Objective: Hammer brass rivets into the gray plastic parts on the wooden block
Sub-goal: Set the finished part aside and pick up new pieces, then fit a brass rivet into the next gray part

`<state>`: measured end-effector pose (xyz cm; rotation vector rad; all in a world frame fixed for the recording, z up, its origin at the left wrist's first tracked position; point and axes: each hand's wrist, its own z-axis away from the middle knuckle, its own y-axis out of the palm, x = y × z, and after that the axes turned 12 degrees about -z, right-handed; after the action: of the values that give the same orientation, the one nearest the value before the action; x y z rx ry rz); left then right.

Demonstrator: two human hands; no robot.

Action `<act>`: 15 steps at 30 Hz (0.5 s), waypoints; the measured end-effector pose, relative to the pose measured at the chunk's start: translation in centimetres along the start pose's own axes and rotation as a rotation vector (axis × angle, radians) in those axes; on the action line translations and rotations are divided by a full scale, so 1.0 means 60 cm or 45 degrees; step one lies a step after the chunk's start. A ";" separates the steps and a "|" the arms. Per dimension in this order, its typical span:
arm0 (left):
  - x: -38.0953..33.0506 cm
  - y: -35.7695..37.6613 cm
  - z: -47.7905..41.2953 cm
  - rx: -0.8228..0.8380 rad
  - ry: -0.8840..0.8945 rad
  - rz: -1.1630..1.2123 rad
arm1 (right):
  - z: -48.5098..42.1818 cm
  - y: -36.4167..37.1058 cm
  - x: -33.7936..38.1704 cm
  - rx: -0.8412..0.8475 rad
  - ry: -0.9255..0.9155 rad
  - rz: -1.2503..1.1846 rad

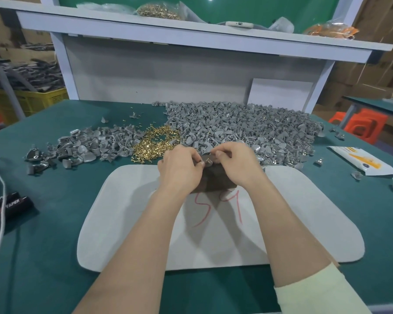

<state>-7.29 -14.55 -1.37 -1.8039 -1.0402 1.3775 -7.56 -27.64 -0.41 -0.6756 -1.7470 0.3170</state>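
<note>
While pinching one gray part [206, 158] from both sides, judged to be at the setting-up step: seating the piece before any blow.

Working on the green table [55, 223], over a pale mat [281, 223] scrawled in red, with the dark wooden block [216, 180] standing at the mat's far edge. Left hand [179, 168] and right hand [236, 164] close together above the block's far end, fingertips curled onto the part, holding it at or just over the top face. Cannot tell whether touching the wood. Cannot tell either whether already loaded with a rivet: too small, and masked by fingers.

Next, probably: settle the part flat on the block, stand a rivet upright in its hole, free one hand for the hammer. No hammer recognisable anywhere, so likely a reach first. Calls for a steady pinch and a straight rivet.

Around the bench, stacked cardboard boxes [372, 71], then a white shelf unit [191, 35] along the table's back, a yellow crate [32, 98] at left, an orange stool [361, 125] at right. On the table, a large heap of gray parts [247, 125] beyond the right hand, a smaller heap [89, 146] to the left, loose brass rivets [154, 141] between the two. At the left edge, black grips [7, 205] and a white cord [0, 211]; at the right, a white packet [361, 162].
</note>
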 end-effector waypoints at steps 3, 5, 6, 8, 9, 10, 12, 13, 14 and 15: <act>0.001 0.002 0.001 0.019 -0.009 0.004 | -0.001 -0.030 -0.014 -0.263 0.092 0.196; 0.000 0.003 0.002 0.022 -0.011 0.003 | 0.002 -0.056 -0.030 -0.267 0.259 0.399; -0.001 0.003 0.002 0.020 -0.013 0.000 | 0.004 -0.065 -0.035 -0.212 0.354 0.466; 0.000 0.003 0.000 0.021 -0.019 -0.003 | 0.004 -0.074 -0.044 -0.056 0.513 0.514; 0.000 0.003 0.000 0.023 -0.017 -0.004 | 0.004 -0.075 -0.045 0.017 0.565 0.518; 0.000 0.003 0.000 0.022 -0.015 -0.005 | 0.006 -0.074 -0.043 0.056 0.593 0.511; -0.001 0.003 0.001 0.022 -0.013 -0.007 | 0.004 -0.072 -0.040 -0.046 0.499 0.464; -0.001 0.004 0.001 0.024 -0.013 -0.008 | 0.005 -0.068 -0.036 -0.156 0.373 0.408; -0.001 0.004 0.002 0.025 -0.012 -0.004 | 0.006 -0.061 -0.029 -0.237 0.227 0.307; -0.001 0.005 0.001 0.024 -0.010 0.002 | 0.009 -0.051 -0.019 -0.240 0.090 0.202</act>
<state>-7.32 -14.77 -1.60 -1.7876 -1.0268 1.3921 -8.72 -30.69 0.20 -0.9535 -1.6724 0.2351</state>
